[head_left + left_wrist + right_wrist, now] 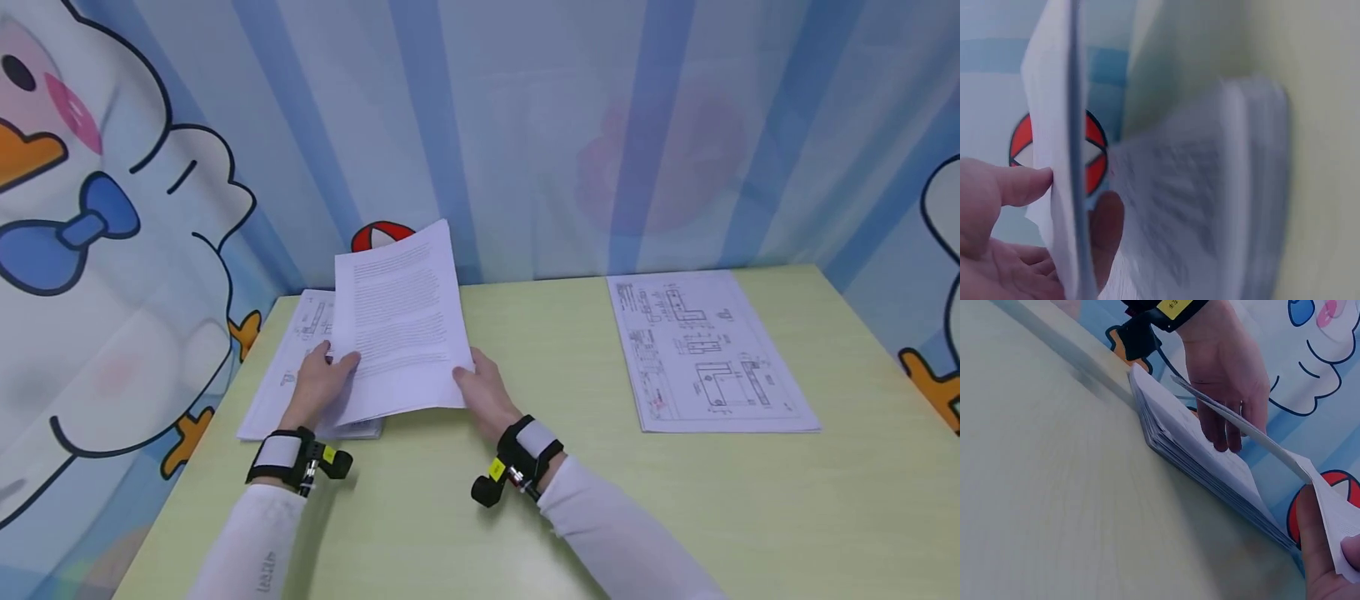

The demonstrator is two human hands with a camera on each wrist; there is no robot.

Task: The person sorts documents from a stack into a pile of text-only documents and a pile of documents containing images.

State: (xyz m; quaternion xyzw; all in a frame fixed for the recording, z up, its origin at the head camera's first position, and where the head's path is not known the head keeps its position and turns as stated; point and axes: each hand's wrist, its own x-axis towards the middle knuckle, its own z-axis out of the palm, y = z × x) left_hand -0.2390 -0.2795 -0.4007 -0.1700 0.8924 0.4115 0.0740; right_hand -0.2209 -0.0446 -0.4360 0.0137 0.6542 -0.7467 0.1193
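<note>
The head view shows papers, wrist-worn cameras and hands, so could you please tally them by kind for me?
Drawings face up: 2 (left technical drawing, right technical drawing)
Text pages facing the camera: 1 (held text page)
Cameras: 2 (left wrist camera, right wrist camera)
Hands: 2 (left hand, right hand)
Total: 7

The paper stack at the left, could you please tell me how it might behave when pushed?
The paper stack would probably shear, layers sliding apart, since its edges look uneven in the right wrist view. It seems unlikely to tip or roll, lying low and flat on the table. It may be heavier than the held sheets, being visibly thicker.
</note>
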